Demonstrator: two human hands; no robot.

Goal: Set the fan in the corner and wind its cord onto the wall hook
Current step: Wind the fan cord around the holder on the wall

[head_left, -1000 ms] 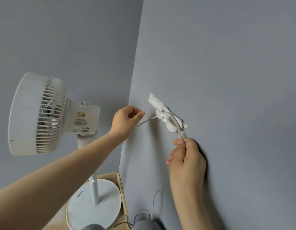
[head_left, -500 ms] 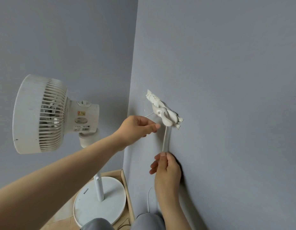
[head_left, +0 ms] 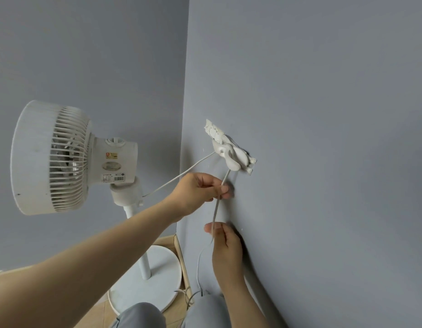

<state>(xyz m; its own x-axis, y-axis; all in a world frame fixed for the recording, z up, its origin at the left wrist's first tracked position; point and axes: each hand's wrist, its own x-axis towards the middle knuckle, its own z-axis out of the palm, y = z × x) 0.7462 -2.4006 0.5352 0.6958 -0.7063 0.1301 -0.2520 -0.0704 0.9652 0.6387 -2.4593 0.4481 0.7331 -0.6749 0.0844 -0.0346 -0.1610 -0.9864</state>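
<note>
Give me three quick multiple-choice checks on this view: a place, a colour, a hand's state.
1. Where is the hook? A) right wall B) floor C) ceiling
2. What colour is the cord? A) black B) white C) red
3. What is the left hand doing? A) hanging idle B) clenched, empty C) pinching the cord

1 A: it sticks out from the right wall, near the corner. 2 B: white all along. 3 C: its fingers pinch the cord just below the hook.
</note>
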